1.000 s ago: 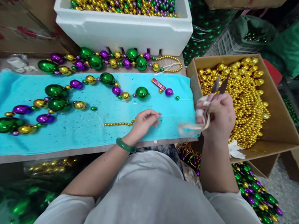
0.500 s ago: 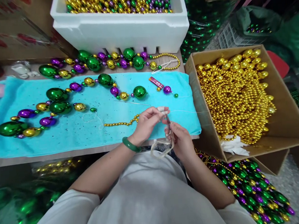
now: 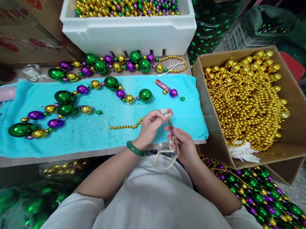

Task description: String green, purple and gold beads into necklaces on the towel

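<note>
My left hand [image 3: 153, 123], with white tape on a finger and a green bangle at the wrist, pinches a fine clear thread [image 3: 186, 115] that runs right toward the cardboard box. A short gold bead strand [image 3: 125, 127] on the blue towel [image 3: 123, 138] disappears behind this hand. My right hand [image 3: 184, 143] is closed around small scissors [image 3: 171, 129] with pale cord wound on the handle. Their tips point up, close to the left fingertips. A loop of that cord [image 3: 161, 166] hangs below. A long needle [image 3: 138, 105] lies just beyond my left hand.
A large green, purple and gold bead string [image 3: 67, 109] lies on the towel's left. Behind it are a finished-looking necklace [image 3: 117, 66] and a white foam box [image 3: 128, 35] of small beads. A cardboard box [image 3: 216, 125] of gold strands stands right, with more necklaces [image 3: 262, 194] below.
The scissors have shifted slightly left and more upright, and my right fingers have spread a little. My left hand keeps its pinch. The whole view has shifted slightly.
</note>
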`<state>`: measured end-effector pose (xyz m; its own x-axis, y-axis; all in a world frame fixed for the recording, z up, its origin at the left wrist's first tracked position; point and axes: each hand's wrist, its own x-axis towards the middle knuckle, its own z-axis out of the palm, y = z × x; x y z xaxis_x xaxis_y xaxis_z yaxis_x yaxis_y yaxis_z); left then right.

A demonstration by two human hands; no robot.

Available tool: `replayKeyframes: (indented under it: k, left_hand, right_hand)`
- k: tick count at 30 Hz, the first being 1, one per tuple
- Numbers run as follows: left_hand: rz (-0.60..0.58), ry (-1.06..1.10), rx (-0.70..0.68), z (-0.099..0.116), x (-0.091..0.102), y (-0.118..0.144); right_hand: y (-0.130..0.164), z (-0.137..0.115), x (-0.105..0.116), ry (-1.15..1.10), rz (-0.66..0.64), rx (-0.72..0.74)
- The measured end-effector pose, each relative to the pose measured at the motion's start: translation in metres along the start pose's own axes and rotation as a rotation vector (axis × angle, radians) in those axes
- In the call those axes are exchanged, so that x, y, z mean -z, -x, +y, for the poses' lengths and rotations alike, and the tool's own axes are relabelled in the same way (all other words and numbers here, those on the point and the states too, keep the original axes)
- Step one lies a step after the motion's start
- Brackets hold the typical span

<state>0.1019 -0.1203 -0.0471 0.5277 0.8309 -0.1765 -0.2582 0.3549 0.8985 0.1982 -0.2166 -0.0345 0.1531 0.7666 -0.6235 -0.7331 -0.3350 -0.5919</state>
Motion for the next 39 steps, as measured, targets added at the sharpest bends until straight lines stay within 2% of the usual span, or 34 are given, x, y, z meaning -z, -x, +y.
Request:
replayKeyframes:
  k: [8,14,19,22,25,27,29,31,35,37,39]
  left_hand:
    - [-0.086,-0.105,-0.015,0.002,0.001,0.005]
    - [-0.08,-0.246,-0.034,0.01,-0.002,0.005]
    - [-0.058,-0.32,-0.093,-0.001,0.006,-0.001]
    - [0.011,-0.456,-0.149,-0.008,0.012,-0.004]
    - [0.067,-0.658,-0.242,-0.005,0.016,-0.001]
    - [0.085,-0.75,-0.294,0.004,0.02,0.003]
    - [0.101,-0.788,-0.321,0.014,0.025,0.009]
    - [0.128,-0.769,-0.3,0.023,0.033,0.016]
    - [0.142,-0.614,-0.184,0.039,0.049,0.031]
    - [0.149,-0.559,-0.161,0.045,0.057,0.037]
    - [0.183,-0.544,-0.175,0.052,0.064,0.042]
  right_hand:
    - [-0.004,-0.004,0.001,0.013,-0.005,0.039]
    - [-0.003,-0.009,0.003,0.048,-0.002,0.05]
    - [-0.001,-0.014,0.006,0.15,-0.003,0.122]
    - [-0.011,-0.017,0.018,0.387,0.132,0.336]
    - [-0.026,-0.017,0.034,0.914,0.298,0.597]
    - [-0.033,-0.016,0.04,1.322,0.363,0.686]
    - [-0.035,-0.018,0.04,1.605,0.414,0.736]
    - [-0.036,-0.024,0.036,1.714,0.432,0.805]
    - [-0.053,-0.051,0.027,1.698,0.456,0.902]
    - [-0.069,-0.068,0.022,1.705,0.498,0.854]
    - [-0.086,-0.083,0.018,1.759,0.522,0.728]
